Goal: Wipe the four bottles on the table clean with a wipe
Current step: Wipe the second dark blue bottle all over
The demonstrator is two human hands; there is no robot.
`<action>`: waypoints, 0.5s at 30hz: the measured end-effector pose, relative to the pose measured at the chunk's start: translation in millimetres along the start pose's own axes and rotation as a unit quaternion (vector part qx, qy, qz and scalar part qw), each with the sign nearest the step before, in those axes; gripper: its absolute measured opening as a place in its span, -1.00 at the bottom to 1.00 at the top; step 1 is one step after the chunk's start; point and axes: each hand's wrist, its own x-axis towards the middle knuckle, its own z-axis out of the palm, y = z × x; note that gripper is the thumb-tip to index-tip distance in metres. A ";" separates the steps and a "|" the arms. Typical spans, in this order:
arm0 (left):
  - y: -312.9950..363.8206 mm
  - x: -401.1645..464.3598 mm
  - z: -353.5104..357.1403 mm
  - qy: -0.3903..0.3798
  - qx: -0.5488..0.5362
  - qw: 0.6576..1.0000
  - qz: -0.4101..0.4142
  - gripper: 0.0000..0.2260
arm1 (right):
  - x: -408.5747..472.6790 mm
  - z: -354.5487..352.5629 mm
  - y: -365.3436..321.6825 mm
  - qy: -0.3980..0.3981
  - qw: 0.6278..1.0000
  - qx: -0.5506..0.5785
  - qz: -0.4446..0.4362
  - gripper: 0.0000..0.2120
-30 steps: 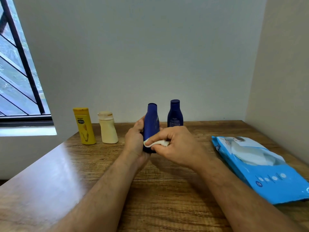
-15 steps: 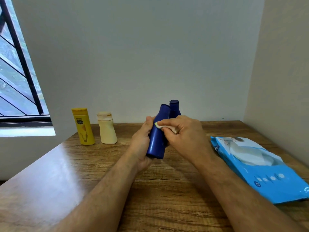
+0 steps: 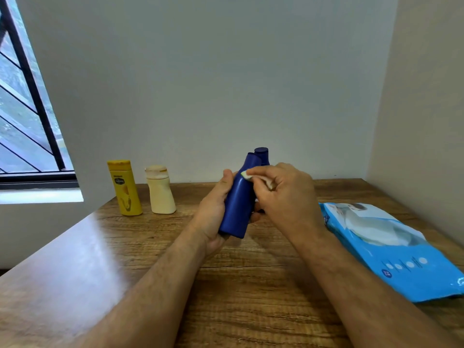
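Window [image 3: 22, 116]: seen at the far left, with dark bars across the glass.
Table [image 3: 75, 272]: wooden, with a bright glare on its left part.
Yellow bottle [image 3: 124, 188]: stood upright on the table near the back wall, leftmost of the bottles.
Cream bottle [image 3: 160, 190]: stood upright just beside the yellow bottle, to its right, not touching it.
Left hand [image 3: 213, 217]: wrapped around the lower body of the blue bottle, thumb laid along its left side.
Blue bottle [image 3: 239, 204]: held above the table, tilted with its cap end toward the right and away.
Second blue bottle [image 3: 261, 154]: only the cap and shoulder are seen behind the held bottle; the rest is hidden by the hands.
Wipe [image 3: 247, 175]: a small white piece, pressed against the upper part of the held bottle.
Right hand [image 3: 283, 194]: fingers curled, the wipe pinched at the fingertips.
Wipes pack [image 3: 391, 249]: light blue, laid flat on the right side of the table.
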 end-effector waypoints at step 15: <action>4.0 0.4 -2.5 0.049 -0.016 0.999 -0.002 -0.53 | -6.4 1.3 -5.6 -0.158 0.986 0.032 -0.034 -0.83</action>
